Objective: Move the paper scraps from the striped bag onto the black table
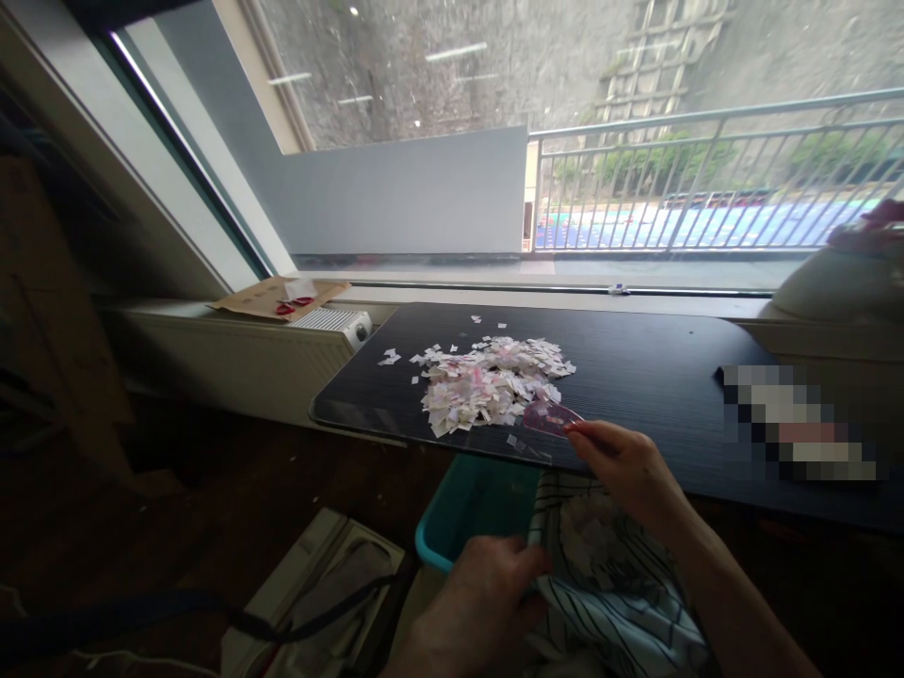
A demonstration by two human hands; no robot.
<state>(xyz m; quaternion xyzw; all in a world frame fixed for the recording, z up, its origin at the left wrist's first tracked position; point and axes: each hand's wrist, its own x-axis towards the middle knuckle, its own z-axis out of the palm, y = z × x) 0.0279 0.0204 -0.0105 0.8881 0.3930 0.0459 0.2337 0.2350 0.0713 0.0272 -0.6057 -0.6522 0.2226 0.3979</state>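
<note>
A heap of small white and pinkish paper scraps [480,386] lies on the dark table [636,367]. My right hand [621,457] pinches a flat, translucent pink plastic piece [551,419], its far end touching the heap's near right edge. Below the table edge, my left hand [487,584] is closed on the rim of a striped cloth bag [600,603]. The bag hangs open under the table edge, and pale scraps show inside it. A turquoise plastic bin [466,513] stands beside the bag, partly behind my left hand.
A few loose scraps [390,357] lie left of the heap. A blurred-out flat object [798,424] rests on the table's right. Red-handled scissors [293,305] lie on brown cardboard [247,299] by the radiator [331,320]. A pale box [311,584] sits low at left.
</note>
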